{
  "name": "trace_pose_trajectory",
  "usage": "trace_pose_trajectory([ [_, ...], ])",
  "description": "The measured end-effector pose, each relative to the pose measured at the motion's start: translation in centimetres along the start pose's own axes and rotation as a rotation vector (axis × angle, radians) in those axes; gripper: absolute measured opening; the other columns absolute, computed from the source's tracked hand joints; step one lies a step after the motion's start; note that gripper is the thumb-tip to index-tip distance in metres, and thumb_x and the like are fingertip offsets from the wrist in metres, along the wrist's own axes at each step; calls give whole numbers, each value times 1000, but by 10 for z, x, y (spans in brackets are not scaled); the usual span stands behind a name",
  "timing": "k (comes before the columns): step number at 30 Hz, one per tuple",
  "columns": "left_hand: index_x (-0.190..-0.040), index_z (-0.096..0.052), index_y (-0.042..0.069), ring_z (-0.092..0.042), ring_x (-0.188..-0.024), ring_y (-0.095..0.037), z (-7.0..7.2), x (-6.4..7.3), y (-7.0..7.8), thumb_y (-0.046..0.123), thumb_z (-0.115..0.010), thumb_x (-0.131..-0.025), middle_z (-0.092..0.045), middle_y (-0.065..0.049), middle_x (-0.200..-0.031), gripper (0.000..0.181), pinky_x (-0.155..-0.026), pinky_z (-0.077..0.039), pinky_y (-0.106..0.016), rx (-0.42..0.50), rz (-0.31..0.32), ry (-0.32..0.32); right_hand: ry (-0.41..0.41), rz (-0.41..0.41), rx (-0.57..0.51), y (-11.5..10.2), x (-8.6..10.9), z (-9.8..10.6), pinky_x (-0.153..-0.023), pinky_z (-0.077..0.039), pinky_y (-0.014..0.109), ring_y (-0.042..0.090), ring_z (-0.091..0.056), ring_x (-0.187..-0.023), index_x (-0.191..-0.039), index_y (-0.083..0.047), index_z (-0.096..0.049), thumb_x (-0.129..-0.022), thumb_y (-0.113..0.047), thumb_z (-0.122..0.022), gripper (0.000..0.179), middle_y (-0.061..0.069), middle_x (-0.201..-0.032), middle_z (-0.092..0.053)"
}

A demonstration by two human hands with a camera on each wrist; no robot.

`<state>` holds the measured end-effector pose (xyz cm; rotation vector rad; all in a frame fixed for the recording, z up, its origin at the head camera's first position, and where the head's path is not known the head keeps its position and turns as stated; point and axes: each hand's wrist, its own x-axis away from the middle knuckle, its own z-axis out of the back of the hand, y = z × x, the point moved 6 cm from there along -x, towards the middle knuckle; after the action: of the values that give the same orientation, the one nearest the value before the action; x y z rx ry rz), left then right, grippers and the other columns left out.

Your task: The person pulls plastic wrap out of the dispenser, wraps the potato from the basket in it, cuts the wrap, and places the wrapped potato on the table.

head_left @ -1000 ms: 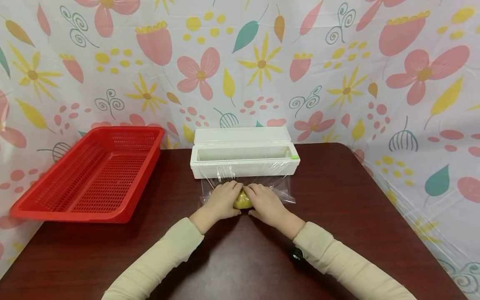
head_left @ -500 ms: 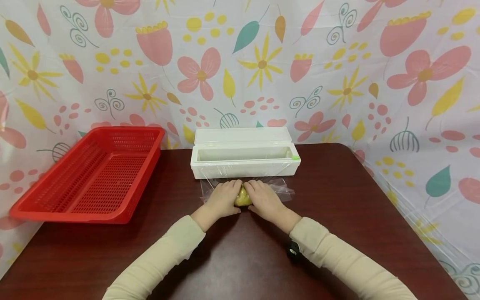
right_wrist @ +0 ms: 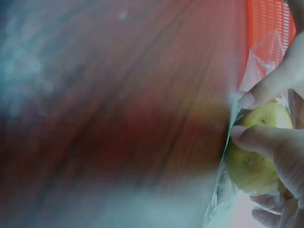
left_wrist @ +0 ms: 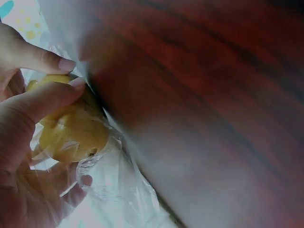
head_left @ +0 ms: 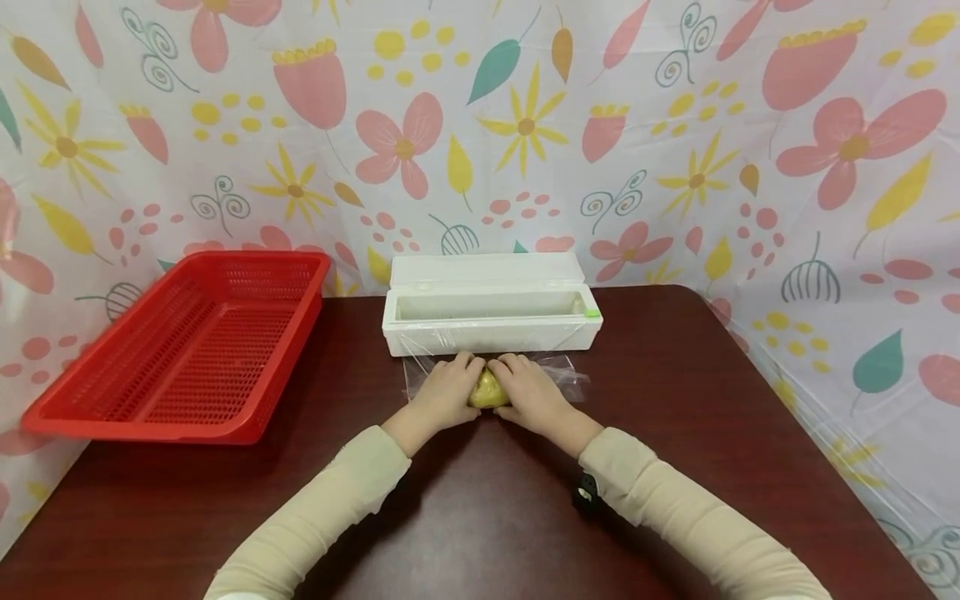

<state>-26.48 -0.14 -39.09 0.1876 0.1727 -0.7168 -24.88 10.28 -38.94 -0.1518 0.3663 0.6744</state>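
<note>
Between both hands, on the table just in front of a white box, lies a yellow potato (head_left: 489, 392) with clear cling film around it. My left hand (head_left: 442, 392) grips its left side, and my right hand (head_left: 529, 393) grips the right side. In the left wrist view the two thumbs press on the near side of the potato (left_wrist: 71, 135), fingers curling behind. The right wrist view shows the potato (right_wrist: 251, 168) under the film, its far side hidden by fingers. Cling film (head_left: 564, 377) spreads out past both hands and runs up to the white cling film box (head_left: 491, 338).
The box's lid (head_left: 486, 268) stands raised at the back, with a small green piece (head_left: 592, 313) at its right front corner. A red plastic basket (head_left: 258, 379) sits at the left of the dark wooden table (head_left: 480, 517). A flowered cloth (head_left: 480, 133) hangs behind.
Both hands have moved slightly away from the body, toward the box, with the potato. Less film shows between the hands and the box. Box and basket stay in place.
</note>
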Motion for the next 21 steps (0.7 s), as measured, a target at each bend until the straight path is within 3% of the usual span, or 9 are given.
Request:
trace_pose_trajectory([
  [6,-121,-54,2,-60,-90,-23,10,6,-1,24,-84,-66,-56,-11,-109,66,-81,-50,-42,51,-31,30,-3,17,-18,0,2,9,-88,-45,45,31,-56,-99,-120,2,-55,-68,-26,-83,66,15,-109,-61],
  [13,-121,-56,3,-60,-92,-23,30,12,6,30,-83,-65,-57,-9,-108,67,-82,-49,-41,21,-84,97,26,48,-25,-7,4,30,-86,-46,45,31,-57,-98,-119,4,-56,-68,-26,-84,66,15,-107,-62],
  [21,-121,-58,4,-60,-90,-21,41,16,11,31,-82,-65,-59,-8,-108,67,-79,-50,-37,17,-125,128,29,60,5,-15,7,48,-85,-46,43,29,-57,-95,-118,2,-57,-67,-29,-84,66,13,-104,-63],
])
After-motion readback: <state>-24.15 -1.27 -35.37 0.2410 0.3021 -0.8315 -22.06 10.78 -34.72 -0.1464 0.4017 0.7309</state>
